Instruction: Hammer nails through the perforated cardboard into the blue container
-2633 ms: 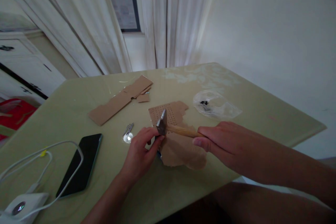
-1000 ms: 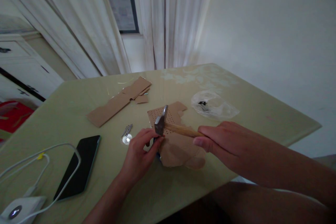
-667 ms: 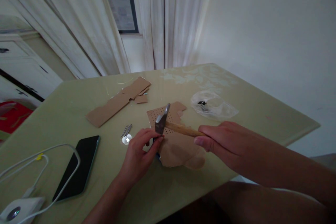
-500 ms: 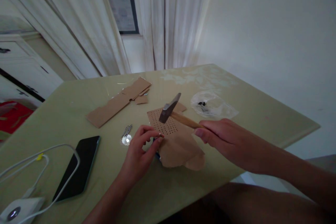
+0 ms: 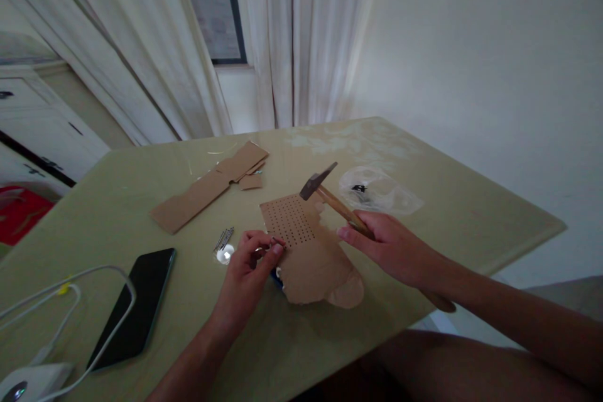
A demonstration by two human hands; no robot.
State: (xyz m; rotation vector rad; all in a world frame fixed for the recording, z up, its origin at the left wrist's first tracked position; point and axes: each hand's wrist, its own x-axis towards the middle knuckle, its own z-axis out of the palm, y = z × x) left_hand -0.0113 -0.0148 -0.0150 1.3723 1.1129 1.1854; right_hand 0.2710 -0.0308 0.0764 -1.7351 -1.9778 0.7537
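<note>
My right hand is closed round the wooden handle of a hammer. The dark steel head is held up over the far right edge of a brown cardboard piece, not touching it. Rows of small dark holes cover the far part of that cardboard. At its left edge my left hand is closed, thumb and forefinger pinching a small nail-like pin, mostly hidden by the fingers. Something dark blue shows under the cardboard's left edge.
Left of my left hand lie several thin metal rods and a shiny round piece. A phone and white cable are at near left. Cardboard strips lie behind; a clear plastic bag with black bits lies right.
The hammer has risen and moved right, away from the left hand, uncovering more of the holes. My left hand stays at the cardboard's edge with its pinch. The whole view has shifted slightly.
</note>
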